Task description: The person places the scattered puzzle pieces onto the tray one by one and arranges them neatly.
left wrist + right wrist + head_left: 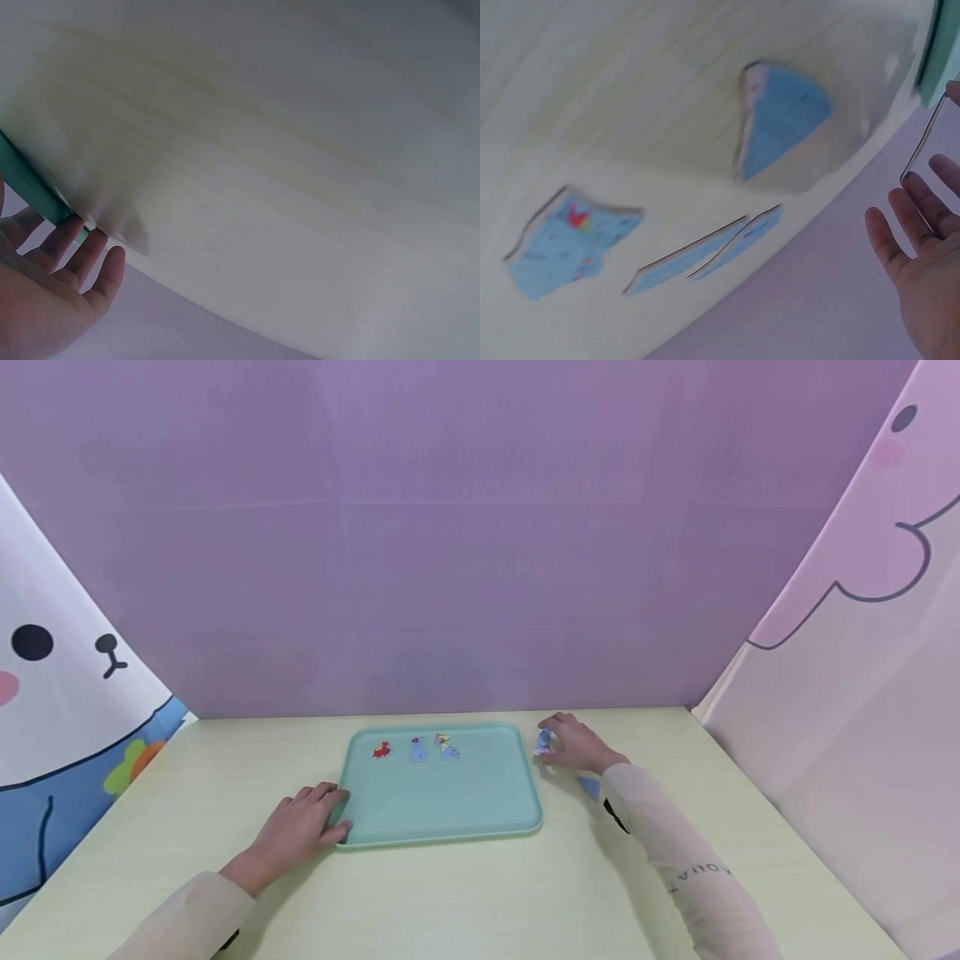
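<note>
My left hand point(298, 824) rests against the left rim of a mint-green tray point(442, 810), thumb and index finger apart on the edge. In the left wrist view its fingers point(88, 259) touch the tray's side point(30, 184). Beyond the tray's right rim, my right hand point(576, 745) pinches a flat blue puzzle piece point(543, 742) between thumb and fingers. The right wrist view catches that held piece point(924, 135) edge-on. Inside the tray, near its far side, lie a small red piece point(382, 750), a blue piece point(417, 750) and a multicoloured piece point(447, 747).
On the pale tabletop point(465, 893), a blue piece point(588, 787) lies under my right forearm. The right wrist view shows several loose pieces, including a rounded blue one point(784, 112) and one with a red mark point(577, 244). A purple cloth wall point(480, 568) borders the back.
</note>
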`<state>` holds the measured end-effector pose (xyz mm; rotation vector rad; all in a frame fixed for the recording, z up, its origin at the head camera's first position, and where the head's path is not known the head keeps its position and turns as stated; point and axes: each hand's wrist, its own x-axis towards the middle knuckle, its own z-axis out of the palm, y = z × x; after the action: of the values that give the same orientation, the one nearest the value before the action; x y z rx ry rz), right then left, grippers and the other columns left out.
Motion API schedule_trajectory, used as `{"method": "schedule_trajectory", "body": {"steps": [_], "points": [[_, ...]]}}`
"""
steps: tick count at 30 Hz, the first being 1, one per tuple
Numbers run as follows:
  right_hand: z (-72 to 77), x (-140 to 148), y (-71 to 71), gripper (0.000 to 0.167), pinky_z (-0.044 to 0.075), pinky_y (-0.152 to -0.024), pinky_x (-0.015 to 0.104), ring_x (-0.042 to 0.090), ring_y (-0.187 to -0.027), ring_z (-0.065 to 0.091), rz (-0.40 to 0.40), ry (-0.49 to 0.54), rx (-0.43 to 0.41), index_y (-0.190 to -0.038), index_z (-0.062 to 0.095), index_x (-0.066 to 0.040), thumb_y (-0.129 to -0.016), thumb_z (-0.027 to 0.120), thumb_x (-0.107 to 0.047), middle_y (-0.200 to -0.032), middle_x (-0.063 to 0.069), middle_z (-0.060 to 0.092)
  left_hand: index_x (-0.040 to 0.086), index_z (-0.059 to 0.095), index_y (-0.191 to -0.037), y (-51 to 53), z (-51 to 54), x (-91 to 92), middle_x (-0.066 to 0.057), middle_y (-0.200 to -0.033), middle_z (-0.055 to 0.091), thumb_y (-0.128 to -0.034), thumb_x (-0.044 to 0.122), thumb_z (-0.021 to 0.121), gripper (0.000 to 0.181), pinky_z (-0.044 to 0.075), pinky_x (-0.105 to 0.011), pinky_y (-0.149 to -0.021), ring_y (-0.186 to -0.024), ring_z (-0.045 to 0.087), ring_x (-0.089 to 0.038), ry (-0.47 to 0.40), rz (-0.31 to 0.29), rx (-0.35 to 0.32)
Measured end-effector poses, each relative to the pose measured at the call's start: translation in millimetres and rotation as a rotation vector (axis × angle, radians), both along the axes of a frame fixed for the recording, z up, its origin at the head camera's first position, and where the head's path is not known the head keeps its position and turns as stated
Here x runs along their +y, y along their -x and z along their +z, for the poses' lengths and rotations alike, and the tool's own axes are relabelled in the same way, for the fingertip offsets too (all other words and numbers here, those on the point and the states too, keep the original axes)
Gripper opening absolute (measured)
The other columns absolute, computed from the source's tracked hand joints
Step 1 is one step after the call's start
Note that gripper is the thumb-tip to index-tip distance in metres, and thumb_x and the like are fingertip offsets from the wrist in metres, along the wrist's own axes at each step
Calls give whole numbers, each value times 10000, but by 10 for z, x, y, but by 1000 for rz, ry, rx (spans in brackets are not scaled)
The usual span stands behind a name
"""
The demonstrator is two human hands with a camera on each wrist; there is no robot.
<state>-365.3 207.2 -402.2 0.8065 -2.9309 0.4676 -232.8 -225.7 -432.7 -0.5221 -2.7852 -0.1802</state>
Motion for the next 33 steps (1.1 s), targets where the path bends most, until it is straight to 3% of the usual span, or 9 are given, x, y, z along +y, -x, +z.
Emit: {"method": "schedule_trajectory", "body": {"steps": [22, 33], "points": [[-52, -560, 38, 548, 406, -957, 415, 258, -1139, 469, 146, -51, 3, -1212, 545, -39, -760, 704, -306, -1224, 94, 528, 40, 606, -1117, 1, 5, 2, -144, -1126, 593, -799, 338, 659, 440, 474, -500, -691, -986, 570, -342, 2, 1, -4], [-29, -788, 52, 540, 388, -982, 401, 222, -1153, 464, 151, -75, -14, -1225, 543, -60, -772, 693, -311, -1240, 62, 523, 35, 607, -1107, -5, 0, 9, -146, -1118, 593, -795, 332, 658, 434, 476, -497, -686, -972, 573, -345, 6, 0, 4]]}}
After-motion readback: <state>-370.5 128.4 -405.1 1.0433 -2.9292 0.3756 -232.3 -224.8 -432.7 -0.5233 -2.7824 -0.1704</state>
